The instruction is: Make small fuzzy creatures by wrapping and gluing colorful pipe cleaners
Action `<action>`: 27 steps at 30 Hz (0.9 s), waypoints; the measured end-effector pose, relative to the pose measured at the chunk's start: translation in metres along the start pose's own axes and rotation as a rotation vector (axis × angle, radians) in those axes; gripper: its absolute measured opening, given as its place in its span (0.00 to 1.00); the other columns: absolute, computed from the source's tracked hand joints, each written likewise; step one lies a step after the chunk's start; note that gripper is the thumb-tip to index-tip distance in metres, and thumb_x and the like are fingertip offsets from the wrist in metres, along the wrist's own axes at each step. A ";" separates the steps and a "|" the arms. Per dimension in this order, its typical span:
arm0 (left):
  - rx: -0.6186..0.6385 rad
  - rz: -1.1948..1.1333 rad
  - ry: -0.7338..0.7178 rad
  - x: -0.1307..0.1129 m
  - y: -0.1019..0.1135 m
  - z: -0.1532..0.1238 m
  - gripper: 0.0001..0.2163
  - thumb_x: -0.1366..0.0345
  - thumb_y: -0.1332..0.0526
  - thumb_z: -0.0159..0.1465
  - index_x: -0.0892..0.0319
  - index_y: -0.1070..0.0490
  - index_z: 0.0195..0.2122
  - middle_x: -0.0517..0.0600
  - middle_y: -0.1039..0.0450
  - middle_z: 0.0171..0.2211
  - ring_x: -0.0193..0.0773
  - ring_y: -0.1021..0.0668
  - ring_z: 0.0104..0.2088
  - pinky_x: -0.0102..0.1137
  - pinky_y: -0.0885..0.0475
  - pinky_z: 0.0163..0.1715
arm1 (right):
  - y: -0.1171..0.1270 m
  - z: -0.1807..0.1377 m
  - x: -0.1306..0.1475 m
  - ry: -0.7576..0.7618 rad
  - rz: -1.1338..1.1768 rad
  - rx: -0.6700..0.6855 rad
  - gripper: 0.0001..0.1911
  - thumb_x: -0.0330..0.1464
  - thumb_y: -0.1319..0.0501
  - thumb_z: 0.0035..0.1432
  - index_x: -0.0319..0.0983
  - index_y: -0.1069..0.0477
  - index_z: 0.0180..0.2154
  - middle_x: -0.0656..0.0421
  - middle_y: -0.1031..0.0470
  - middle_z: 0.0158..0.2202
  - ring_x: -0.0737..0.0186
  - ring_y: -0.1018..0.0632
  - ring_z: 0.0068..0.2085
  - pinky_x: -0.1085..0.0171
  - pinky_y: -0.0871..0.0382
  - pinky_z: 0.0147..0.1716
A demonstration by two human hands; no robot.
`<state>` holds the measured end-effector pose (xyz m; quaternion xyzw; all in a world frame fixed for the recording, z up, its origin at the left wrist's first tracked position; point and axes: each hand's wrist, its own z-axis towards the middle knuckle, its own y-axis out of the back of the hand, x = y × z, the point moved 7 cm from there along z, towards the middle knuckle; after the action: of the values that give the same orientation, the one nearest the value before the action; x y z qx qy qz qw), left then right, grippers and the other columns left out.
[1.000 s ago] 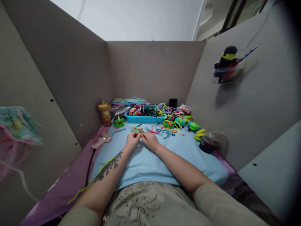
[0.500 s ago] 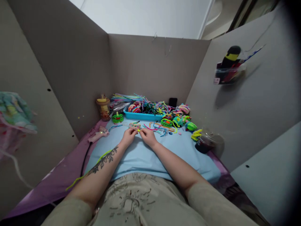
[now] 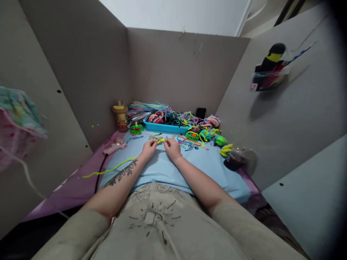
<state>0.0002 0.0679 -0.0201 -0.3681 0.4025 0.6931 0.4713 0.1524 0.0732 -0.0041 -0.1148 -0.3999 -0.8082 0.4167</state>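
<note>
A yellow-green pipe cleaner [image 3: 161,141] is pinched between my two hands above the light blue table cover. My left hand [image 3: 149,148] grips it with closed fingertips. Just to the right, my right hand [image 3: 172,148] also closes its fingers on the yellow piece, a short bit of which shows between the hands. A long yellow-green strand [image 3: 114,168] lies out to the left beside my tattooed forearm; whether it joins the held piece is hidden. Directly beyond my fingers sits a small pale, multicoloured piece [image 3: 155,137], partly covered.
At the back stands a blue tray [image 3: 168,128] heaped with coloured pipe cleaners. A green fuzzy figure [image 3: 136,129] and a drink cup [image 3: 120,118] are left of it. A corded pink glue gun [image 3: 116,145] lies at left; a dark cup [image 3: 233,160] stands at right. Panels enclose three sides.
The yellow pipe cleaner shows more length between my hands, which have drawn slightly apart. The long strand has swung off my left forearm and lies more to its left. The camera view has shifted slightly.
</note>
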 end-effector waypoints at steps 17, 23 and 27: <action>0.098 -0.232 0.117 0.003 -0.012 0.000 0.12 0.58 0.38 0.53 0.61 0.23 0.31 0.46 0.30 0.21 0.32 0.33 0.23 0.28 0.39 0.24 | -0.002 0.001 0.015 0.181 -0.221 0.009 0.10 0.30 0.46 0.58 0.41 0.33 0.25 0.55 0.32 0.28 0.54 0.35 0.38 0.59 0.40 0.39; 0.011 -0.152 0.114 0.002 -0.004 0.001 0.14 0.54 0.37 0.52 0.61 0.26 0.22 0.44 0.35 0.17 0.31 0.36 0.21 0.27 0.42 0.23 | -0.006 -0.004 0.021 0.246 -0.241 0.032 0.10 0.30 0.46 0.59 0.41 0.31 0.27 0.53 0.32 0.30 0.53 0.35 0.40 0.58 0.40 0.40; -0.009 -0.133 0.094 0.002 -0.001 0.004 0.13 0.55 0.37 0.53 0.61 0.27 0.22 0.45 0.33 0.18 0.32 0.34 0.22 0.27 0.41 0.24 | -0.010 -0.004 0.019 0.229 -0.113 0.058 0.06 0.31 0.46 0.58 0.40 0.30 0.34 0.53 0.30 0.33 0.54 0.33 0.40 0.58 0.38 0.41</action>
<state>-0.0005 0.0724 -0.0209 -0.4282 0.3957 0.6439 0.4954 0.1333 0.0632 -0.0025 0.0134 -0.3788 -0.8263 0.4165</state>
